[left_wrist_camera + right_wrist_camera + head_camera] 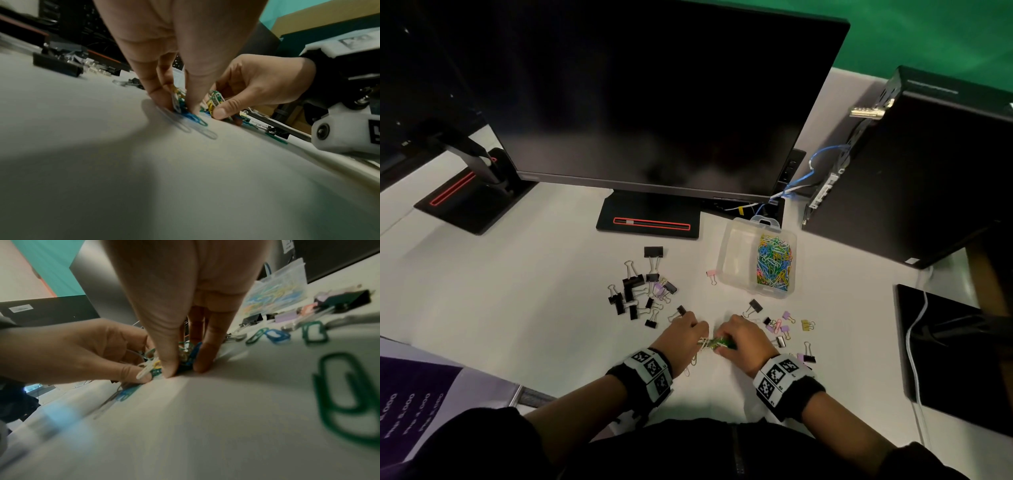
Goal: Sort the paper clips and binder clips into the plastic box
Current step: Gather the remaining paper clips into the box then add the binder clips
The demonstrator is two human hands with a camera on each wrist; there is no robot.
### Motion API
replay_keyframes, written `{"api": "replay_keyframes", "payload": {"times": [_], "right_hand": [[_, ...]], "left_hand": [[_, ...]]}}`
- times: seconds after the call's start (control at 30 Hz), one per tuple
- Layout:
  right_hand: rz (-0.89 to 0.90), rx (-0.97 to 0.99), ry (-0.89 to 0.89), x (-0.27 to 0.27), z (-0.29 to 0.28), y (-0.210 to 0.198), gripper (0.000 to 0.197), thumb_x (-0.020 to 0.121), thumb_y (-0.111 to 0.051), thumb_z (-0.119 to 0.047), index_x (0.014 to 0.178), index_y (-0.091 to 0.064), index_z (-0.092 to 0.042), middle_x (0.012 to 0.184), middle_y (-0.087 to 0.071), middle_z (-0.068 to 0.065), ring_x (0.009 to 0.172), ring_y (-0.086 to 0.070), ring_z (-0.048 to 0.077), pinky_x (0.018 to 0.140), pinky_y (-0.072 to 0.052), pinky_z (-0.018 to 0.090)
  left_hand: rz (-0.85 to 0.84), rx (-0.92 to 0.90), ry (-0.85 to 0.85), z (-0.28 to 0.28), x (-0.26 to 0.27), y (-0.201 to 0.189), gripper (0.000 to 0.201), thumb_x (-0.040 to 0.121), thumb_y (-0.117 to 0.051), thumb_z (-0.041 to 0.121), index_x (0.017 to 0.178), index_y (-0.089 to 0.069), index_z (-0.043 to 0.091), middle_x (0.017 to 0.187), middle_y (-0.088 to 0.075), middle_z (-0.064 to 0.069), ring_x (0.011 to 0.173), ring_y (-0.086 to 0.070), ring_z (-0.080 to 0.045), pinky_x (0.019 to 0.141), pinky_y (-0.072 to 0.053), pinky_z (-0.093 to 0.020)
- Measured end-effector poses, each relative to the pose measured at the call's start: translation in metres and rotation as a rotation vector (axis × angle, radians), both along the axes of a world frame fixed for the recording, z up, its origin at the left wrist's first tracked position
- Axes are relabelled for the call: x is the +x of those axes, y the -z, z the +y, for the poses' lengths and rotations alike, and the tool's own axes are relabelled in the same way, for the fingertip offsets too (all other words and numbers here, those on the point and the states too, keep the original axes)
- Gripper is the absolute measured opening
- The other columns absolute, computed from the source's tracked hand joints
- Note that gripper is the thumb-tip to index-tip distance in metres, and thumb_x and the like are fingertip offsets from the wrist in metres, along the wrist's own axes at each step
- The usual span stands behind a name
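My left hand (697, 335) and right hand (724, 342) meet near the desk's front edge, each pinching a small bunch of coloured paper clips (714, 343) against the surface. In the left wrist view my left hand (179, 108) grips clips (177, 100), with a blue clip (194, 118) sticking out. The right wrist view has my right hand (186, 368) pinching clips (188, 353). The clear plastic box (736, 253) stands behind, paper clips (774, 263) filling its right compartment. Black binder clips (635, 291) lie to the left, coloured binder clips (786, 325) to the right.
A monitor (654, 96) on a black stand base (650, 219) rises behind the clips. A black computer tower (914, 164) stands at the right, with a black pad (955, 356) and white cable in front. Loose green paper clips (345, 394) lie by my right wrist.
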State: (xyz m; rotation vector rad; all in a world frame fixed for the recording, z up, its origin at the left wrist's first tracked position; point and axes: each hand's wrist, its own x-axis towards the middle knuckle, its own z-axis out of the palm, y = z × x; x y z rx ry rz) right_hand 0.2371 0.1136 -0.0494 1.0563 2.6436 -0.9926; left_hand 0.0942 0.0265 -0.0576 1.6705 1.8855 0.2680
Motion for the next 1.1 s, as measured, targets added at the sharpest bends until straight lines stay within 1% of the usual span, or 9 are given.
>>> {"api": "replay_keyframes", "payload": {"times": [0.13, 0.23, 0.4, 0.5, 0.6, 0.67, 0.77, 0.93, 1.1], "right_hand": [[-0.055, 0.028, 0.032, 0.004, 0.005, -0.008, 0.021, 0.084, -0.062, -0.022, 0.102, -0.063, -0.011, 0.101, -0.057, 0.012, 0.096, -0.054, 0.026, 0.078, -0.039, 0.030], [-0.029, 0.005, 0.088, 0.010, 0.013, -0.014, 0.018, 0.080, -0.066, -0.018, 0.097, -0.067, -0.010, 0.099, -0.063, 0.012, 0.093, -0.058, 0.025, 0.075, -0.038, 0.025], [0.068, -0.049, 0.260, 0.022, 0.030, -0.030, 0.016, 0.075, -0.069, -0.008, 0.092, -0.070, -0.006, 0.097, -0.070, 0.007, 0.087, -0.061, 0.016, 0.074, -0.039, 0.013], [0.067, -0.033, 0.289, 0.026, 0.045, -0.045, 0.013, 0.076, -0.069, -0.009, 0.089, -0.071, -0.011, 0.086, -0.067, -0.002, 0.075, -0.057, 0.004, 0.066, -0.037, 0.009], [0.116, -0.033, 0.330, 0.027, 0.068, -0.060, 0.008, 0.077, -0.069, -0.009, 0.079, -0.068, -0.017, 0.073, -0.066, -0.005, 0.061, -0.058, -0.001, 0.062, -0.044, 0.018], [0.143, -0.013, 0.385, 0.026, 0.085, -0.066, 0.007, 0.079, -0.068, -0.009, 0.081, -0.067, -0.015, 0.076, -0.069, 0.004, 0.064, -0.065, 0.013, 0.056, -0.051, 0.020], [0.148, 0.051, 0.490, 0.019, 0.113, -0.061, 0.014, 0.078, -0.070, -0.012, 0.092, -0.068, -0.009, 0.087, -0.068, 0.006, 0.077, -0.067, 0.027, 0.078, -0.054, 0.033], [-0.082, 0.121, 0.407, 0.003, 0.138, -0.034, 0.018, 0.081, -0.062, -0.009, 0.096, -0.069, -0.017, 0.110, -0.067, 0.010, 0.100, -0.061, 0.028, 0.088, -0.047, 0.030], [-0.044, 0.186, 0.377, -0.005, 0.148, -0.036, 0.042, 0.084, -0.043, 0.005, 0.114, -0.062, -0.017, 0.126, -0.059, 0.013, 0.112, -0.055, 0.032, 0.097, -0.043, 0.033]], "left_hand": [[0.032, -0.034, 0.016, 0.006, -0.004, 0.000, 0.022, 0.090, -0.044, 0.002, 0.110, -0.051, 0.008, 0.111, -0.047, -0.013, 0.078, -0.045, -0.021, 0.072, -0.040, -0.029], [0.026, -0.071, 0.007, 0.012, -0.006, -0.002, 0.024, 0.089, -0.046, 0.003, 0.111, -0.050, 0.010, 0.113, -0.047, -0.011, 0.090, -0.055, -0.028, 0.080, -0.043, -0.033], [-0.097, -0.061, -0.061, 0.021, -0.013, -0.007, 0.016, 0.091, -0.051, 0.014, 0.104, -0.058, 0.010, 0.105, -0.056, -0.005, 0.103, -0.052, -0.022, 0.079, -0.030, -0.019], [-0.183, -0.056, -0.087, 0.025, -0.017, -0.012, 0.013, 0.087, -0.057, 0.014, 0.098, -0.062, 0.009, 0.105, -0.064, -0.007, 0.085, -0.053, -0.015, 0.076, -0.034, -0.018], [-0.241, -0.075, -0.069, 0.032, -0.019, -0.016, 0.012, 0.086, -0.059, 0.014, 0.095, -0.064, 0.009, 0.101, -0.066, -0.007, 0.068, -0.048, -0.005, 0.072, -0.037, -0.018], [-0.258, -0.073, -0.052, 0.039, -0.019, -0.020, 0.012, 0.085, -0.060, 0.013, 0.095, -0.065, 0.009, 0.099, -0.066, -0.008, 0.070, -0.050, -0.007, 0.067, -0.037, -0.017], [-0.308, -0.045, -0.064, 0.054, -0.016, -0.028, 0.011, 0.085, -0.061, 0.012, 0.094, -0.066, 0.009, 0.100, -0.067, -0.010, 0.075, -0.052, -0.011, 0.069, -0.039, -0.019], [-0.364, -0.019, -0.098, 0.084, -0.008, -0.041, 0.011, 0.086, -0.061, 0.013, 0.095, -0.065, 0.009, 0.094, -0.066, -0.014, 0.065, -0.053, -0.013, 0.069, -0.042, -0.022], [-0.397, -0.002, -0.125, 0.108, -0.005, -0.051, 0.011, 0.085, -0.062, 0.012, 0.096, -0.065, 0.008, 0.085, -0.058, -0.004, 0.070, -0.053, -0.018, 0.067, -0.041, -0.022]]}}
